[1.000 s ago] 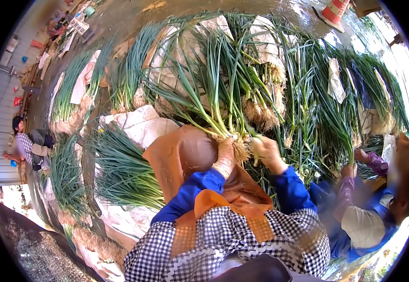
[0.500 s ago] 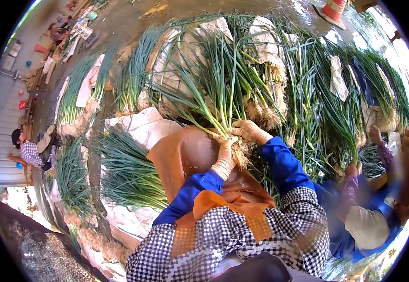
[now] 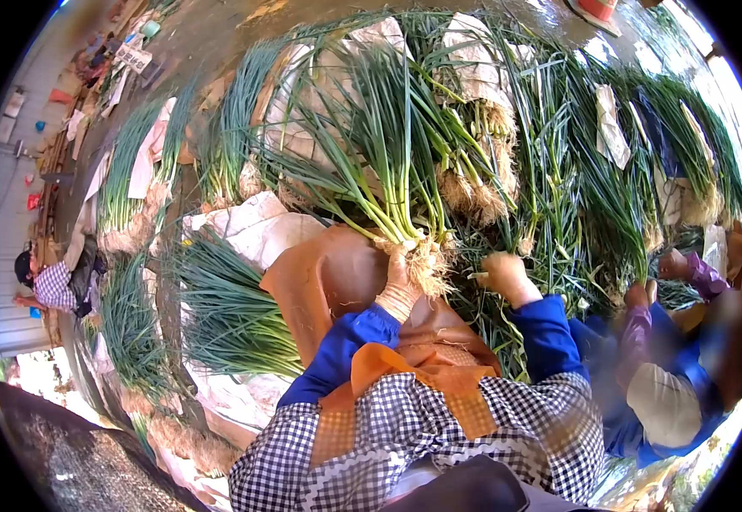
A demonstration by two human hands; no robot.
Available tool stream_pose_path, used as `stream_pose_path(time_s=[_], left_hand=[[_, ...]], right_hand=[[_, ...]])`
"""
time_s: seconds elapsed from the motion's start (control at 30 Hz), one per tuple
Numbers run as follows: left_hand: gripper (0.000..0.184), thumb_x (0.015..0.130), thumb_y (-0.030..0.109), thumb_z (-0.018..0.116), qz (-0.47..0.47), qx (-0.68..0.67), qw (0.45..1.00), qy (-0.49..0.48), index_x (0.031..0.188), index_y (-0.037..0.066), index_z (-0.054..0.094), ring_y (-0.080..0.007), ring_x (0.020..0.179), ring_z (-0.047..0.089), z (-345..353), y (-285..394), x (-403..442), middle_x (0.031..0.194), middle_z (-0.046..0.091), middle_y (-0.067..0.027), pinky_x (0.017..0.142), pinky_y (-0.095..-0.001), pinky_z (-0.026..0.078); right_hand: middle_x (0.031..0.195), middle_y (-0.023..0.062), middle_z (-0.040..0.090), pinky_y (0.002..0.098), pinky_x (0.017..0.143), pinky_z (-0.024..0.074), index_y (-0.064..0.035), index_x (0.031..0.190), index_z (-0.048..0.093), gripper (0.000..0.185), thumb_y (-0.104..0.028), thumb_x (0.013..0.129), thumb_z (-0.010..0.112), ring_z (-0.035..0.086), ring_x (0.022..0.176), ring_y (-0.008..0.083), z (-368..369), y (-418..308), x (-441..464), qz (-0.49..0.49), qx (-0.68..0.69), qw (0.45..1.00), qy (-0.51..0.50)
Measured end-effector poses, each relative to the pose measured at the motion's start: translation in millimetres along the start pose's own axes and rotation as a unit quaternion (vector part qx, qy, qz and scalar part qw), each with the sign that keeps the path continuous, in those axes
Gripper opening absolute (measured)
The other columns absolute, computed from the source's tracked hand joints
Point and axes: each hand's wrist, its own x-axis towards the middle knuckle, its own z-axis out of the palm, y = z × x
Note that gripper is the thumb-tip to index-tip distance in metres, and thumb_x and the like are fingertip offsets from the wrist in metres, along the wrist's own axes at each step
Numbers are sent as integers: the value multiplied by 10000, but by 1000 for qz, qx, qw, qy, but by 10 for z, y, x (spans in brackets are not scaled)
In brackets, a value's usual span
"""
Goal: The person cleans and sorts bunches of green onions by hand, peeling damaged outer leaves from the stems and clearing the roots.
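Observation:
My left hand (image 3: 397,288) is closed round the root end of a bunch of green onions (image 3: 398,192), over my lap. Pale stringy roots stick out to the right of the fist, and the long leaves fan away from me. My right hand (image 3: 508,278) is apart from the bunch, to its right, above loose green leaves. Its fingers are curled in; a small pale tip shows at their left side, and I cannot make out what it is. A brown apron (image 3: 337,264) covers my knees.
More green onions (image 3: 238,299) lie on pale sacking (image 3: 260,226) at left. Other rooted bundles (image 3: 473,192) lie ahead, and leafy heaps (image 3: 550,171) at right. A co-worker in purple sleeves (image 3: 633,341) sits close at right. Another person (image 3: 51,282) is at far left.
My right hand has let go of the bunch's root end and moved right and slightly down. My left hand still grips the green onions, whose roots now show more fully.

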Motion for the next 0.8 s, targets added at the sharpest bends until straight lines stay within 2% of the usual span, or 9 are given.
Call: stream_pose_path(time_s=[0.07, 0.17, 0.27, 0.3, 0.43, 0.5, 0.57, 0.63, 0.8], left_hand=[[208, 790, 163, 506, 33, 61, 997, 21, 931, 15, 543, -223, 688, 572, -5, -55, 51, 785, 571, -103, 591, -366, 515], [223, 802, 125, 473, 41, 97, 994, 41, 971, 1, 548, -234, 714, 581, -135, -47, 55, 849, 586, -113, 630, -366, 526], [209, 821, 142, 499, 52, 53, 997, 31, 977, 15, 556, -234, 716, 590, -109, -5, 14, 860, 594, -113, 623, -378, 533], [215, 830, 156, 511, 55, 9, 998, 16, 992, 21, 552, -235, 717, 593, 10, -10, -5, 859, 595, -109, 617, -383, 535], [290, 849, 177, 532, 37, 47, 998, -36, 1081, 5, 534, -198, 673, 595, 59, 46, -43, 800, 599, -86, 569, -327, 527], [277, 842, 162, 536, 31, 64, 997, -35, 1064, -4, 540, -188, 677, 592, 22, 49, -26, 810, 591, -85, 592, -322, 522], [258, 850, 183, 540, 60, 98, 993, 1, 1039, 6, 551, -195, 677, 593, 129, -10, -56, 815, 593, -83, 605, -330, 524], [263, 865, 218, 523, 61, 96, 993, 7, 1039, 23, 549, -216, 715, 600, 101, -27, -15, 854, 598, -92, 643, -364, 529], [309, 891, 339, 483, 45, 103, 994, -9, 1024, 65, 539, -251, 753, 604, 50, -4, -44, 881, 598, -113, 679, -431, 540]], right_hand=[[865, 91, 620, 345, 675, 491, -89, 898, 641, 252, -320, 808, 600, 610, 754, 256, -366, -231, 110, -104, 371, 890, 245], [862, 82, 611, 307, 733, 472, -78, 940, 638, 221, -239, 790, 640, 592, 761, 241, -840, -552, 257, -240, 372, 878, 181], [828, 65, 611, 281, 683, 450, -28, 930, 612, 239, -245, 829, 607, 561, 721, 163, -819, -478, 432, -270, 507, 816, 68], [769, 38, 607, 261, 648, 437, -22, 861, 602, 220, -240, 862, 572, 542, 706, 120, -644, -464, 448, -185, 709, 678, -60], [758, 23, 608, 253, 599, 442, -35, 862, 610, 242, -264, 891, 537, 540, 638, 109, -360, -235, -29, -405, 673, 555, -274], [845, 47, 625, 241, 656, 460, -26, 995, 612, 271, -264, 875, 565, 560, 698, 116, -317, -61, -111, -179, 578, 758, -244], [912, 57, 619, 235, 710, 457, -27, 1052, 596, 278, -234, 869, 575, 551, 768, 115, -307, -205, 27, -71, 629, 772, 57], [884, 62, 588, 255, 744, 455, -47, 1125, 571, 329, -182, 829, 614, 553, 813, 137, -699, -371, 121, -146, 546, 809, 164], [824, 93, 580, 321, 722, 473, -74, 1033, 623, 252, -148, 792, 631, 585, 803, 214, -821, -454, 450, -286, 437, 849, 77]])
